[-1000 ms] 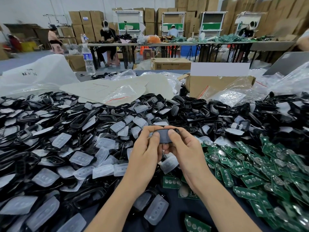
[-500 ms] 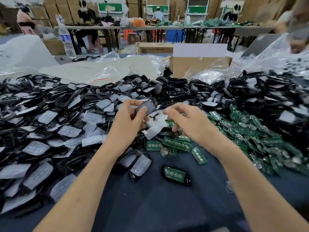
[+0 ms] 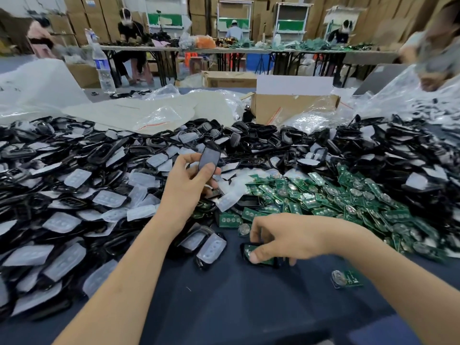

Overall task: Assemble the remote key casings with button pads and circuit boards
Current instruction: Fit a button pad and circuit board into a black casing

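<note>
My left hand (image 3: 186, 181) holds a black key casing (image 3: 208, 158) upright between thumb and fingers, above the pile. My right hand (image 3: 281, 239) is down on the dark blue cloth, its fingers curled round a black casing half with a green circuit board in it (image 3: 258, 255). A heap of black casings and translucent button pads (image 3: 74, 178) fills the left and back. Green circuit boards (image 3: 323, 195) lie heaped at the right. Two casing halves with button pads (image 3: 206, 245) lie just left of my right hand.
A loose circuit board with a coin cell (image 3: 346, 278) lies on the cloth at the right. A cardboard box (image 3: 293, 105), plastic bags (image 3: 159, 115) and a water bottle (image 3: 103, 68) stand behind the heap. Other people work at far tables and at the right edge.
My hands have come apart. The left keeps the casing and has lifted it upright; the right dropped down toward me and took hold of the casing with the green board on the cloth.
</note>
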`<state>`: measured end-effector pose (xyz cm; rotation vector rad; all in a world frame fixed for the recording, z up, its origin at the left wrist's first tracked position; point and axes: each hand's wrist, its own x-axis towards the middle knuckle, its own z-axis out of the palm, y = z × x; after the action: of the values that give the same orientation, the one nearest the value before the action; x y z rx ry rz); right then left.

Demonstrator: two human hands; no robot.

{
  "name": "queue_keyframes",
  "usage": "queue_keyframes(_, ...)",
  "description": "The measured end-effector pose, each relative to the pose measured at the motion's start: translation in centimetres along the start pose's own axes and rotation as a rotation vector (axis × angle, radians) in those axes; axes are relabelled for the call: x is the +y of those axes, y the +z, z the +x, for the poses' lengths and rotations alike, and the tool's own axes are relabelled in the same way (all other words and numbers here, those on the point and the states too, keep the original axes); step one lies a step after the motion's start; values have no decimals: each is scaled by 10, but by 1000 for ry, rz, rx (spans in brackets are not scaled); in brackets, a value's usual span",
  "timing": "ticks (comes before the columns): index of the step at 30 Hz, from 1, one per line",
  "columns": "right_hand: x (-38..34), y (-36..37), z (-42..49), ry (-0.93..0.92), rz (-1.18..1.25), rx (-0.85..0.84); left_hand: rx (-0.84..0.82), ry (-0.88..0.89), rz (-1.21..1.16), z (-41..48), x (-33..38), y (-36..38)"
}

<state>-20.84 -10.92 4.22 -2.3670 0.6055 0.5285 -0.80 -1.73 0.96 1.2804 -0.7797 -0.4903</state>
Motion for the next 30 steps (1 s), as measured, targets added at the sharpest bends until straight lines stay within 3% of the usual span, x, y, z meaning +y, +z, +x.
queue_keyframes(7, 1, -21, 31, -301, 872, 301, 21, -11, -96, 3, 0, 1)
queue_keyframes(11, -13, -23, 70, -382, 1067, 496, 52, -2, -98, 7, -2, -2)
queue_keyframes(14, -20, -20, 94, -396, 1181, 552, 78, 11, -58, 9, -3, -3)
queue_keyframes(23, -10, -21, 108, -524, 1343, 600, 45, 79, 113, 5, -3, 1)
queue_keyframes(27, -12, -17, 109, -542, 1245, 500, 151, 206, 281, 5, -2, -1)
queue_keyframes(30, -17, -15, 106, -498, 1125, 537, 149, 202, 372, 3, -3, 1)
